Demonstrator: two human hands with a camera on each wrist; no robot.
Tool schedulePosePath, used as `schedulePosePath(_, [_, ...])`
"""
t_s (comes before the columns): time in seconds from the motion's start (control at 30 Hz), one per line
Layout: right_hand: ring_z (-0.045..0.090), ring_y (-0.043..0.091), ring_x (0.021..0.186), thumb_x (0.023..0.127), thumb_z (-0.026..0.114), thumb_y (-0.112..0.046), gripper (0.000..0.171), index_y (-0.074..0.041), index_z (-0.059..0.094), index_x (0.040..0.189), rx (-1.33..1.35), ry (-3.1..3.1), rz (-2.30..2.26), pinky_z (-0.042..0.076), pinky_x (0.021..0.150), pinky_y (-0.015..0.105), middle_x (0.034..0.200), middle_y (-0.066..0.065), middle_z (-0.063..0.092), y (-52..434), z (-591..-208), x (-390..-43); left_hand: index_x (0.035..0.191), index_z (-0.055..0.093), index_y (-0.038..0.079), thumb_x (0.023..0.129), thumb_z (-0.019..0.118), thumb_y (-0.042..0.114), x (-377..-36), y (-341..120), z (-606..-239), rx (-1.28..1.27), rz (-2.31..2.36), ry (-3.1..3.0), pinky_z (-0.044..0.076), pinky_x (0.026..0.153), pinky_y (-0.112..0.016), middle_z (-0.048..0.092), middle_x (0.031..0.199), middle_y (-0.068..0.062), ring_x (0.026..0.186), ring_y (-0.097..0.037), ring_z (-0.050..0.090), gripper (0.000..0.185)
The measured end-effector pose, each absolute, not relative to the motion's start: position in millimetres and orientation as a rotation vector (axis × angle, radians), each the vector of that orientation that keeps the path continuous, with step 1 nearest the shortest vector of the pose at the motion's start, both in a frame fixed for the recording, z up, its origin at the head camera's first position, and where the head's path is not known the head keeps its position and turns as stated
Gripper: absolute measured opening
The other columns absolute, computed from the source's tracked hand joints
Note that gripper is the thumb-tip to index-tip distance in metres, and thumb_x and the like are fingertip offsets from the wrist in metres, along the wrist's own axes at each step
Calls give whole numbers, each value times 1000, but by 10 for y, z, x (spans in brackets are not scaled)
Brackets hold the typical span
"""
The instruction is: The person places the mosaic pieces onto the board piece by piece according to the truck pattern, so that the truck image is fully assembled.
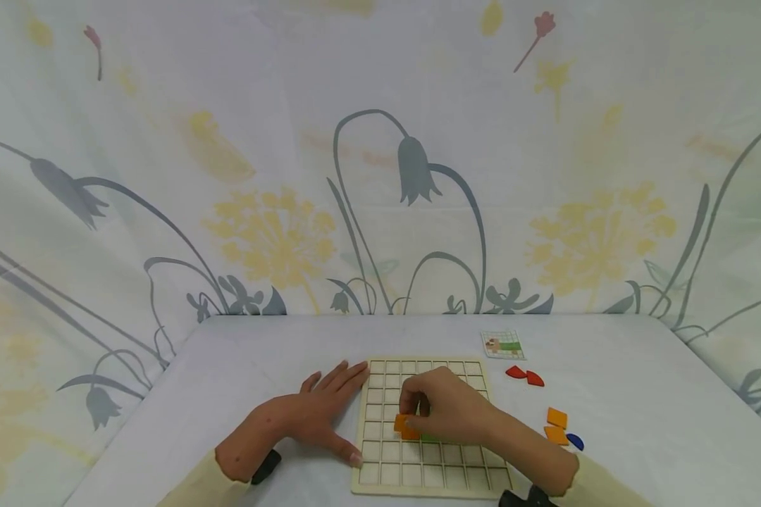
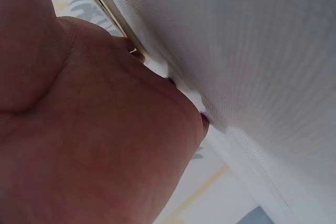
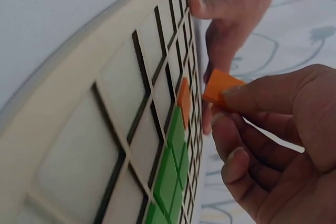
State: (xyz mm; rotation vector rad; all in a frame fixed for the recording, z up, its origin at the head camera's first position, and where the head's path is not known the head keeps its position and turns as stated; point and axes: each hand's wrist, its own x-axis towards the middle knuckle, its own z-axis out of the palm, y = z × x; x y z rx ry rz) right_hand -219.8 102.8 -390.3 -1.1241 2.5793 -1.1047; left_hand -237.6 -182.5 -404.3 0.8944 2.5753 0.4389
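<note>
- Head view: my right hand (image 1: 447,405) covers the middle of the gridded board (image 1: 426,491); the cells beneath it are hidden, and the green tiles show only as a sliver.
- Left wrist view: my palm fills much of the frame; most fingertips are hidden, and only a strip of board edge shows at 11 o'clock.
- Cut off at the lower head-view frame: both cream sleeves (image 1: 206,482) and the black band (image 1: 526,498) at my right wrist.
- Held part, quantity one: an orange tile (image 3: 219,85), pinched between my right thumb and fingers, just off board centre toward 9 o'clock. The right wrist view shows it apart from the seated orange tile (image 3: 184,103); whether it touches the board I cannot tell.
- Seated parts: one orange tile, plus at least three green tiles (image 3: 167,177); the exact green count cannot be told.
- Loose parts, from board centre: two red pieces (image 1: 535,379) at 2 o'clock; two orange pieces (image 1: 557,418) and one blue piece (image 1: 575,441) near 3 o'clock; one picture card (image 1: 504,346) between 1 and 2.
- Board edges: my left hand (image 1: 317,415) lies at the 9 o'clock edge, fingers straight, thumb spread apart.
- Room: white tabletop (image 1: 418,336) extends from the 12 o'clock edge to the patterned cloth (image 1: 380,232); another strip separates the 3 o'clock edge from the loose parts.
</note>
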Motion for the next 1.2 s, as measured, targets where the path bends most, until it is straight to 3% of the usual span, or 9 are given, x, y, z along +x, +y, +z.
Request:
schedulePosePath(0.53, [55,3,70,85,82,-2,15,-17,80,83,-1047,2653,-1064,49,64,23,79,-14,65,821,-4048,-2229,173,9,18,82,84,66,-2394,-1829,-4064,889,439,2576,9,125,-69,1,180,2,165,-32,-2,127])
schedulePosePath(0.7, [54,5,71,90,80,-3,12,-15,81,89,-1035,2683,-1057,49,65,23,85,-11,65,908,-4021,-2200,173,9,17,82,84,66,-2384,-1817,-4054,886,438,2574,9,125,-68,1,180,1,165,-33,-1,127])
schedulePosePath(0.9, [53,4,67,94,78,-6,13,-18,76,91,-991,2726,-1098,50,63,24,88,-13,63,1286,-3967,-2153,173,9,18,81,84,68,-2399,-1812,-4066,876,435,2581,8,126,-67,2,180,3,165,-30,-2,128])
schedulePosePath(1.2, [55,3,76,94,79,-9,12,-20,74,96,-792,2894,-1023,51,66,25,91,-13,66,2283,-4028,-2150,172,10,16,81,86,66,-2381,-1811,-4044,861,435,2581,9,126,-68,2,180,2,165,-31,-1,129])
